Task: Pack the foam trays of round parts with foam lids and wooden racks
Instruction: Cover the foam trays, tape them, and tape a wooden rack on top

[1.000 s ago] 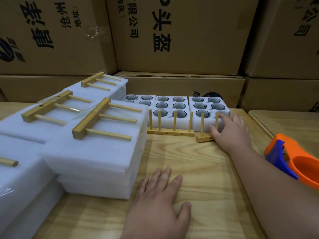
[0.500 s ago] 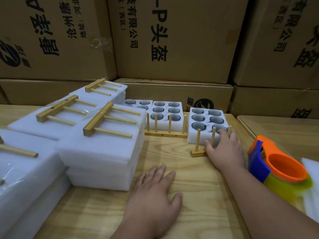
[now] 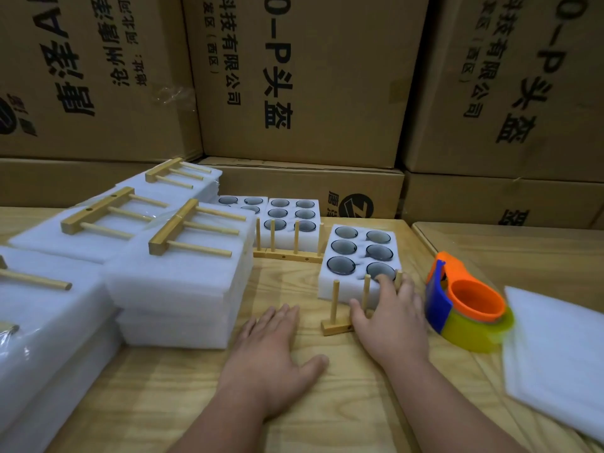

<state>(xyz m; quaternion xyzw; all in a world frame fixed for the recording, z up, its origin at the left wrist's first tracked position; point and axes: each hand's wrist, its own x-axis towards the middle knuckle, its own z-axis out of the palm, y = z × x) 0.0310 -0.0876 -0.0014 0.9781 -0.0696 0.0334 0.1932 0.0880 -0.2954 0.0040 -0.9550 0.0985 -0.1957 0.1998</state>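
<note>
The right hand [image 3: 390, 313] has its grip spread over the near edge of a foam tray [image 3: 354, 274], fingertips up on the tray's top by the nearest round part [image 3: 379, 269] and the thumb reaching down beside the base of a wooden rack [image 3: 336, 317]. The rack stands upright against the tray's near face, its pegs rising just in front of and partly under the fingers. Nothing is pinched; the fingers lie fairly straight, pressing tray and rack together. The left hand [image 3: 277, 351] lies flat on the surface [image 3: 327, 403], fingers spread, holding nothing, just left of the grip and apart from the rack.

The step in hand looks like bringing one filled tray and its rack to the working spot. All six pockets hold dark round parts, and the tray has no lid.

Next it needs a foam lid, probably from the white stack [image 3: 183, 289] left of the grip, or from the loose sheet [image 3: 555, 348] to its right. The lid should sit square over the six pockets. A tape dispenser [image 3: 467, 308] stands just right of the grip, near enough to be knocked. Beyond the grip another tray [image 3: 292, 223] waits behind a second rack [image 3: 287, 253].
</note>
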